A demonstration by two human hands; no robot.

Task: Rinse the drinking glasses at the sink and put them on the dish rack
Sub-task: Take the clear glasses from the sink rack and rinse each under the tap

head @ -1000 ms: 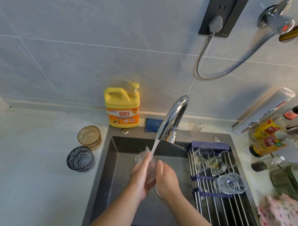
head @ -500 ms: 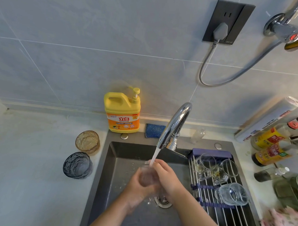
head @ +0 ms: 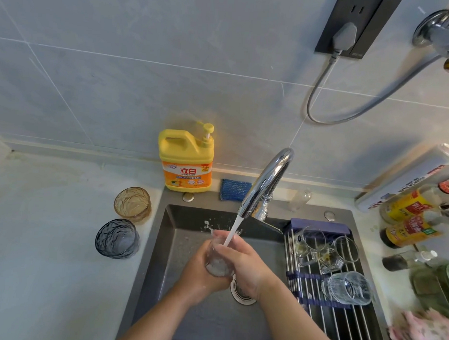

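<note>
The left hand (head: 198,272) and right hand (head: 246,266) curl round the clear glass (head: 218,261) (roughly upright, mouth seemingly toward the tap (head: 266,181)).

The light was soft, even and fairly bright. The white roll (head: 406,176) at the right cast a dim shadow leftward on the wall tiles (head: 119,90). The faucet (head: 266,181) carried pale glare along its chrome. My wide lens bowed the tile lines toward the edges, and the pink cloth (head: 421,334) at near right was smeared soft.
</note>
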